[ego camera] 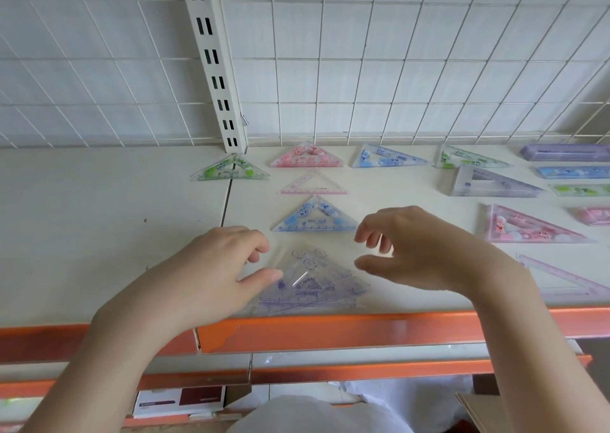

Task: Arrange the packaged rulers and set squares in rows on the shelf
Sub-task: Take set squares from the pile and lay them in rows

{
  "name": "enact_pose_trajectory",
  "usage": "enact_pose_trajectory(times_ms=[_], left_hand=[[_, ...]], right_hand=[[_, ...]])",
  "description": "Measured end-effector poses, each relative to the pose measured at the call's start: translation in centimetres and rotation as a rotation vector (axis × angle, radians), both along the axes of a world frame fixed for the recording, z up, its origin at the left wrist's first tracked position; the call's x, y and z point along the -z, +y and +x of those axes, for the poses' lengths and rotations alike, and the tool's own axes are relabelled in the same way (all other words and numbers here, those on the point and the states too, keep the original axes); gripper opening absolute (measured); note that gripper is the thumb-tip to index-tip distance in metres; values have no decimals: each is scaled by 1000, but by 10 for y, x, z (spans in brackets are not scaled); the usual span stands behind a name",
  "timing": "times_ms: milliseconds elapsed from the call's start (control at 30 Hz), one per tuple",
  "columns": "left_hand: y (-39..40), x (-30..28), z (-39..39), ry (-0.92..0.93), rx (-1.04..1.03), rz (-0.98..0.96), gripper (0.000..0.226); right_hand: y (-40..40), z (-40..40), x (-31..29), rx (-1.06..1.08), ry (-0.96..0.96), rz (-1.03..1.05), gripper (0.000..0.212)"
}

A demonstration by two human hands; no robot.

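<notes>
A stack of purple set squares (317, 284) in clear packaging lies near the front edge of the cream shelf (99, 234). My left hand (218, 267) hovers at its left corner, thumb touching the packaging, fingers loosely curled. My right hand (416, 251) hangs just above its right side with fingers curled and nothing in it. Behind the stack, a column holds a blue set square (315, 216), a pink outline one (312, 184) and a pink one (307, 156). A green set square (231, 168) lies at the back left.
More packaged set squares lie at the right: blue (388, 157), green (468, 158), a purple stack (491, 183), pink (528, 226), and a pale purple one (567, 280) at the front. Rulers (574, 171) sit at the far right. A wire grid backs the shelf; an orange lip (330, 332) edges it.
</notes>
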State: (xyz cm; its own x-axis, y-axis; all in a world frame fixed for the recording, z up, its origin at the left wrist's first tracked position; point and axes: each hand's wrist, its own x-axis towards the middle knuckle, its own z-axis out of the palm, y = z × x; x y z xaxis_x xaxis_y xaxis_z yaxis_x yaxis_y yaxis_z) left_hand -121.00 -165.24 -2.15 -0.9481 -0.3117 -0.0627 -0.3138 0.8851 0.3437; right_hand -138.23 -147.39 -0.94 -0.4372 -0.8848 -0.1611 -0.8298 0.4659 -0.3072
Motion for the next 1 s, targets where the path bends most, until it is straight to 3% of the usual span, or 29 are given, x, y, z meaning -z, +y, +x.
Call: enact_pose_trajectory(times_ms=[333, 733, 867, 1000], left_hand=[[17, 4, 3, -55, 32, 67, 52], [13, 2, -3, -189, 103, 17, 44], [14, 5, 1, -161, 137, -32, 23], [15, 5, 1, -129, 150, -11, 19]], right_hand=[[-8, 30, 2, -50, -52, 71, 63], [-6, 35, 2, -54, 25, 110, 47], [-6, 40, 4, -34, 43, 115, 41], [-7, 47, 4, -2, 67, 166, 41]])
